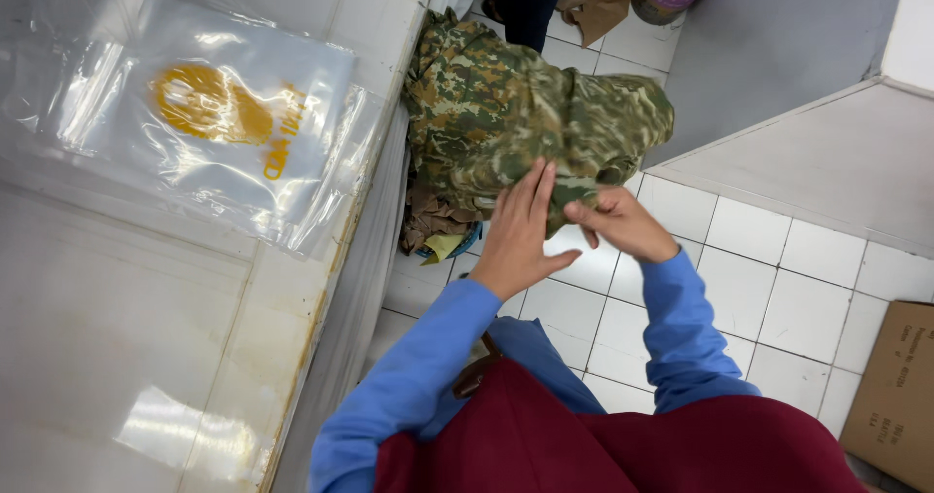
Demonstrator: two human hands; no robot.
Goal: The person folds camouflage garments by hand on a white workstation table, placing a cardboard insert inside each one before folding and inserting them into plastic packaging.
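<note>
Head view is showing a camouflage garment (516, 113) bunched up in the air, just above a pile of cloth (438, 222) that is lying on the white floor tiles (749, 250) beside the counter (146, 337). Both hands are working at its lower edge. The left hand (520, 230) is lying flat against the fabric with fingers stretched out, pressing rather than gripping. The right hand (618, 222) is pinching a fold of the fabric between thumb and fingertips.

Most of the garment's weight seems to be hanging from that one small pinch, so the fabric is probably at risk of slipping free and dropping onto the pile below. Because the left hand is only pressing, it is likely giving little help if the fold slides. The bunched cloth is also hiding its own seams, so a wrong edge could be getting picked.

Clear plastic bags (224, 113) with a yellow print are lying well apart on the counter. A cardboard box (895, 396) is standing at the far right.
</note>
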